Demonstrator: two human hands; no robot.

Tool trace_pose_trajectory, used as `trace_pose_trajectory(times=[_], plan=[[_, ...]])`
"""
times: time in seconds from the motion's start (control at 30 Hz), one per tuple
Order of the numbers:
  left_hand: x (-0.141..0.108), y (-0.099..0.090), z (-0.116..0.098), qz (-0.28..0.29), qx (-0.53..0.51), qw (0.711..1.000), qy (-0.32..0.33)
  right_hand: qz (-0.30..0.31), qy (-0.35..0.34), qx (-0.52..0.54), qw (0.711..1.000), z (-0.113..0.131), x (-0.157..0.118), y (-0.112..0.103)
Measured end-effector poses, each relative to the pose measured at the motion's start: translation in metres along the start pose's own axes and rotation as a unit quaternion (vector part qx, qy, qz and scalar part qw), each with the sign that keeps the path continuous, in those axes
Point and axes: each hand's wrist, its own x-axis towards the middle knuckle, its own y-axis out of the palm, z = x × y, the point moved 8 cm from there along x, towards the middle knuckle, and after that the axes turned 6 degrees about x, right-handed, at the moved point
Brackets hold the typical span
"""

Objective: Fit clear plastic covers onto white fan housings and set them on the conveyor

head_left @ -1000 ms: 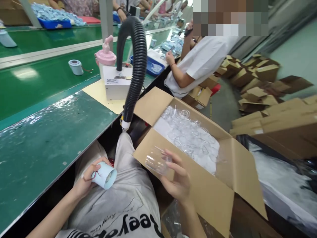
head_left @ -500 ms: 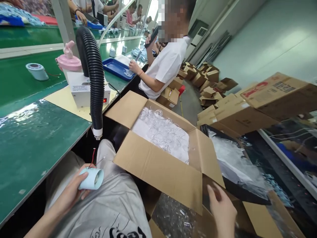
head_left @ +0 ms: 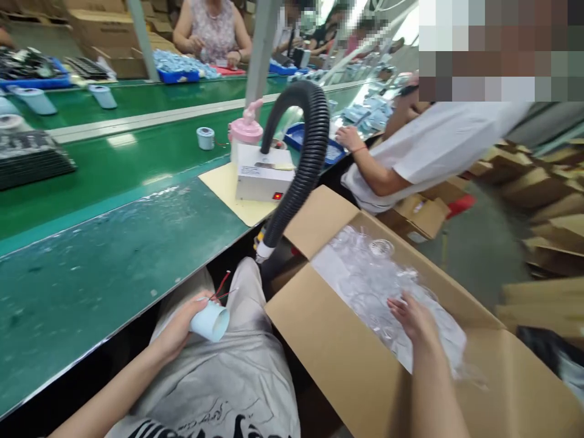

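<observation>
My left hand (head_left: 185, 322) is wrapped round a light-blue plastic cylinder housing (head_left: 210, 323), its open end facing right and thin red and dark wires (head_left: 222, 286) sticking out behind. It hangs above my lap. My right hand (head_left: 414, 319) reaches over the open cardboard box (head_left: 319, 328), fingers stretched out and holding nothing I can see. Below and around those fingers lie clear plastic parts (head_left: 360, 274) on white film, one of them a round grille (head_left: 381, 247). Whether the fingertips touch the parts I cannot tell.
A black corrugated hose (head_left: 314, 146) arches from a white machine (head_left: 260, 176) beside the box. A pink-lidded container (head_left: 246, 131) and another blue housing (head_left: 205, 139) stand on the green bench (head_left: 114, 255). A co-worker in a white shirt (head_left: 438, 146) sits beyond the box; cartons fill the right.
My right hand has moved from beside the box to above the clear parts inside it. My view has swung left. The left hand still holds the blue housing.
</observation>
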Motion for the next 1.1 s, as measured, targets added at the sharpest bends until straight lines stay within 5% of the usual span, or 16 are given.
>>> trace_pose_trajectory(times=[0.3, 0.4, 0.47, 0.57, 0.63, 0.73, 0.87, 0.97, 1.1], plan=[[-0.003, 0.001, -0.004, 0.021, 0.0, 1.0, 0.011, 0.045, 0.044, -0.011, 0.998, 0.001, -0.005, 0.024], [-0.007, -0.001, -0.005, 0.021, 0.008, 1.0, 0.012, 0.083, -0.035, -0.004, 0.996, 0.004, -0.022, 0.041], [-0.008, -0.002, -0.006, 0.022, 0.001, 1.0, 0.005, 0.206, -0.131, -0.024, 0.969, 0.008, -0.057, 0.071], [-0.006, 0.0, -0.002, 0.032, -0.023, 0.999, -0.037, 0.456, -0.266, -0.117, 0.841, -0.003, -0.154, 0.131], [-0.005, 0.002, 0.001, 0.043, -0.032, 0.996, -0.065, 0.565, -0.353, -0.174, 0.726, -0.017, -0.226, 0.164], [-0.005, 0.002, -0.002, 0.056, 0.02, 0.997, -0.058, 0.575, -0.529, -0.231, 0.58, -0.029, -0.302, 0.197], [-0.01, 0.002, -0.022, 0.055, 0.156, 0.986, 0.033, 0.508, -0.657, -0.289, 0.475, -0.039, -0.339, 0.228], [-0.02, 0.003, -0.05, 0.017, 0.302, 0.937, 0.175, 0.54, -0.632, -0.297, 0.47, -0.043, -0.342, 0.24], [-0.023, -0.005, -0.056, -0.037, 0.345, 0.908, 0.233, 0.626, -0.488, -0.236, 0.56, -0.038, -0.337, 0.24]])
